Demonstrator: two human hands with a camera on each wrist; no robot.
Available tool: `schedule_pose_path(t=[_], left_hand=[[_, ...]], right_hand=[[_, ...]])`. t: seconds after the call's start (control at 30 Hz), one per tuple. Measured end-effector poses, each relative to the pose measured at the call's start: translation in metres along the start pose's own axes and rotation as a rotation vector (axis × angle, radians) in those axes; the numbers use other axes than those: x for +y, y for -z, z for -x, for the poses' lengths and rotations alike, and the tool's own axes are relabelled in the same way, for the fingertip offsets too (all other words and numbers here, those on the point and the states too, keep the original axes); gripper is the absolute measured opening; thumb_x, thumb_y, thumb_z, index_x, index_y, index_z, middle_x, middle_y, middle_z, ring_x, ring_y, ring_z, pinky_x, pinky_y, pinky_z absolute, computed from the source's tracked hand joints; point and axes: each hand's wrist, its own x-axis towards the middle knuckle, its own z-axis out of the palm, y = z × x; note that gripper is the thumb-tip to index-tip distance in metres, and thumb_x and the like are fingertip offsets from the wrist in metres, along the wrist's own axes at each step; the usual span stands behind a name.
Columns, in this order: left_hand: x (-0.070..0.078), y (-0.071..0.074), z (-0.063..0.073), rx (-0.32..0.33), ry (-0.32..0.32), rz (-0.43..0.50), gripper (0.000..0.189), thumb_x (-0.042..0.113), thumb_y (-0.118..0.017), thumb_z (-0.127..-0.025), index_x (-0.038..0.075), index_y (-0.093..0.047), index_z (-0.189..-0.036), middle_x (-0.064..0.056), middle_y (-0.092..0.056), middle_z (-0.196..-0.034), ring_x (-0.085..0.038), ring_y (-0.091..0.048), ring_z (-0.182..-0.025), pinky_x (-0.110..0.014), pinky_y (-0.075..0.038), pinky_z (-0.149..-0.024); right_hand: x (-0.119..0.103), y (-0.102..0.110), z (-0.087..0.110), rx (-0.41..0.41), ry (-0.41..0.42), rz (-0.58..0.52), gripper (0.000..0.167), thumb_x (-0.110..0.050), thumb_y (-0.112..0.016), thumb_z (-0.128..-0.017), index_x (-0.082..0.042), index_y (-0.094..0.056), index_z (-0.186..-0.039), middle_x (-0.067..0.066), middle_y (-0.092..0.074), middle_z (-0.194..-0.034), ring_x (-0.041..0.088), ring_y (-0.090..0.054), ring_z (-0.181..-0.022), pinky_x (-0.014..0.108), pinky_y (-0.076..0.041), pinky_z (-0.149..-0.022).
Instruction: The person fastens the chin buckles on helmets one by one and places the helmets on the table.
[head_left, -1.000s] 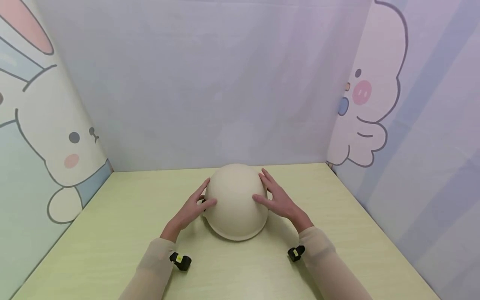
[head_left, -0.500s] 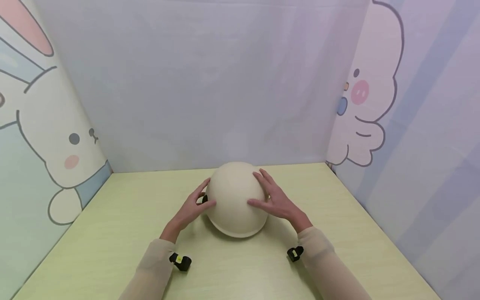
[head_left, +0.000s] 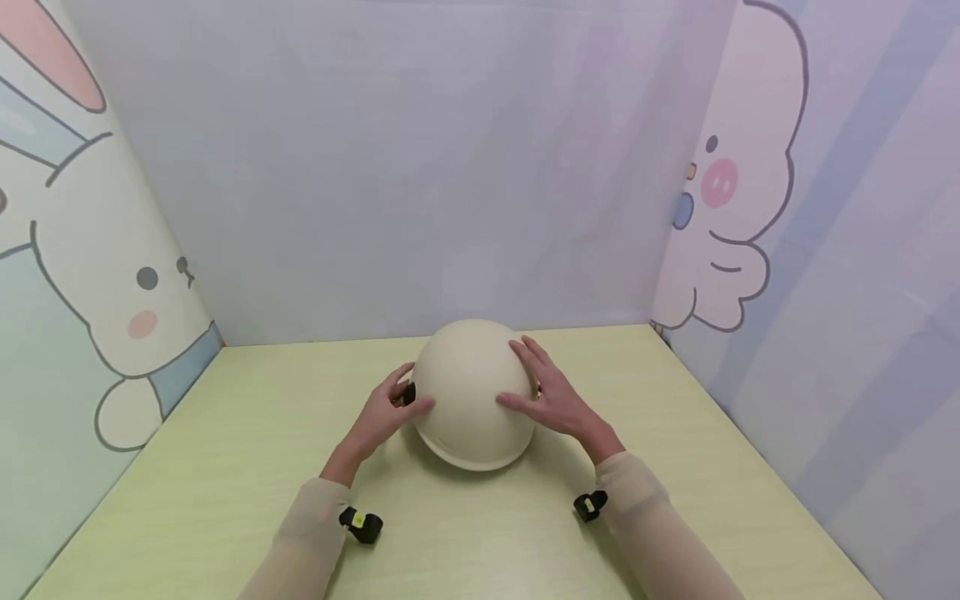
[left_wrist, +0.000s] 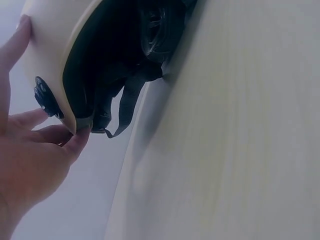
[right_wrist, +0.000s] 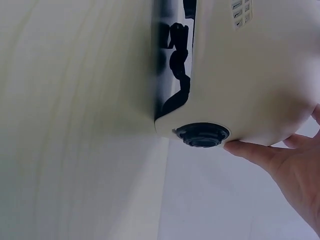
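Note:
A cream helmet point(head_left: 472, 392) stands dome up on the table, tilted, its black lining point(left_wrist: 115, 35) showing from the left side. A black strap point(left_wrist: 131, 97) hangs below its rim. My left hand point(head_left: 377, 419) holds its left side, thumb on the shell and fingertips at the rim beside a round black knob point(left_wrist: 46, 97). My right hand point(head_left: 555, 402) grips the other side, thumb on the near face and fingers toward the top. In the right wrist view, one fingertip touches the shell beside another black knob point(right_wrist: 202, 134). Vent slots point(right_wrist: 241, 12) mark that side.
The pale wood-grain table point(head_left: 480, 542) extends around the helmet. A grey cloth wall point(head_left: 420, 167) rises behind it, with cartoon-printed side walls point(head_left: 97, 275) at left and right. Black wrist cameras point(head_left: 362, 525) sit on both sleeves.
The helmet has tilted and shifted slightly away from me, its near rim rising in view. My left fingers have slid lower, showing more of the left knob. My right thumb has moved slightly left.

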Motion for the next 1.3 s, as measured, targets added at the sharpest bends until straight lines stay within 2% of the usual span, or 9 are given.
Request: schedule_pose_path(t=[0.1, 0.23, 0.33, 0.43, 0.6, 0.77, 1.0, 1.13, 1.3], left_hand=[[0.001, -0.001, 0.000, 0.008, 0.003, -0.010, 0.084, 0.031, -0.075, -0.090, 0.014, -0.029, -0.158, -0.020, -0.050, -0.145, -0.034, -0.051, -0.130, -0.051, -0.043, -0.104], [0.003, -0.002, 0.000, 0.018, 0.002, -0.004, 0.083, 0.031, -0.074, -0.090, 0.015, -0.030, -0.158, -0.019, -0.048, -0.147, -0.033, -0.043, -0.135, -0.055, -0.036, -0.109], [0.004, -0.002, 0.000, 0.022, -0.009, 0.017, 0.082, 0.030, -0.074, -0.091, 0.016, -0.030, -0.158, -0.020, -0.044, -0.150, -0.034, -0.039, -0.139, -0.056, -0.033, -0.111], [0.005, -0.003, 0.000, 0.028, -0.027, 0.016, 0.082, 0.030, -0.075, -0.089, 0.019, -0.032, -0.158, -0.021, -0.039, -0.153, -0.035, -0.035, -0.142, -0.057, -0.032, -0.111], [0.006, -0.001, 0.001, -0.004, -0.067, 0.025, 0.090, 0.026, -0.081, -0.085, 0.023, -0.030, -0.158, -0.020, -0.025, -0.160, -0.036, -0.023, -0.147, -0.056, -0.033, -0.110], [0.007, 0.000, 0.001, -0.022, -0.087, 0.028, 0.095, 0.023, -0.085, -0.082, 0.025, -0.028, -0.159, -0.018, -0.023, -0.162, -0.036, -0.022, -0.148, -0.056, -0.034, -0.110], [0.011, -0.004, 0.001, 0.039, -0.083, 0.057, 0.095, 0.021, -0.083, -0.082, 0.019, -0.026, -0.159, -0.015, -0.027, -0.160, -0.034, -0.023, -0.148, -0.057, -0.031, -0.111], [0.011, -0.006, 0.001, 0.065, -0.091, 0.081, 0.095, 0.020, -0.080, -0.085, 0.017, -0.022, -0.159, -0.012, -0.024, -0.161, -0.033, -0.023, -0.148, -0.056, -0.030, -0.112], [0.013, -0.009, 0.001, 0.071, -0.114, 0.115, 0.093, 0.020, -0.076, -0.088, 0.015, -0.017, -0.160, -0.009, -0.024, -0.161, -0.031, -0.033, -0.143, -0.052, -0.037, -0.107]], right_hand=[[0.000, 0.000, 0.000, -0.001, -0.004, -0.002, 0.089, -0.046, -0.076, -0.087, -0.023, -0.029, -0.159, 0.011, -0.014, -0.165, 0.041, -0.028, -0.144, 0.061, -0.046, -0.096], [-0.001, -0.001, 0.000, 0.003, -0.012, -0.008, 0.089, -0.046, -0.076, -0.087, -0.024, -0.029, -0.159, 0.010, -0.013, -0.165, 0.040, -0.028, -0.144, 0.060, -0.047, -0.095], [-0.001, -0.001, -0.001, 0.004, -0.014, -0.004, 0.092, -0.047, -0.075, -0.086, -0.022, -0.026, -0.159, 0.011, -0.012, -0.165, 0.040, -0.027, -0.144, 0.060, -0.046, -0.096], [-0.002, -0.001, -0.001, 0.004, -0.018, 0.011, 0.098, -0.050, -0.076, -0.085, -0.019, -0.022, -0.160, 0.011, -0.011, -0.166, 0.038, -0.025, -0.146, 0.061, -0.039, -0.103], [-0.003, -0.001, -0.001, 0.007, -0.024, 0.017, 0.102, -0.050, -0.077, -0.083, -0.017, -0.020, -0.161, 0.014, -0.011, -0.165, 0.038, -0.022, -0.147, 0.062, -0.031, -0.109], [-0.003, 0.000, 0.000, 0.012, -0.020, 0.007, 0.098, -0.048, -0.077, -0.084, -0.022, -0.021, -0.161, 0.016, -0.011, -0.165, 0.040, -0.023, -0.146, 0.063, -0.035, -0.106], [-0.001, 0.001, 0.000, 0.023, -0.037, -0.028, 0.096, -0.047, -0.075, -0.086, -0.023, -0.021, -0.161, 0.016, -0.011, -0.165, 0.039, -0.022, -0.147, 0.063, -0.042, -0.099], [-0.001, 0.000, 0.000, 0.029, -0.045, -0.045, 0.095, -0.047, -0.073, -0.087, -0.021, -0.020, -0.161, 0.016, -0.011, -0.165, 0.039, -0.020, -0.147, 0.062, -0.044, -0.098], [-0.001, -0.001, 0.000, 0.039, -0.051, -0.041, 0.095, -0.049, -0.071, -0.088, -0.020, -0.018, -0.161, 0.015, -0.012, -0.165, 0.038, -0.019, -0.148, 0.063, -0.042, -0.100]])
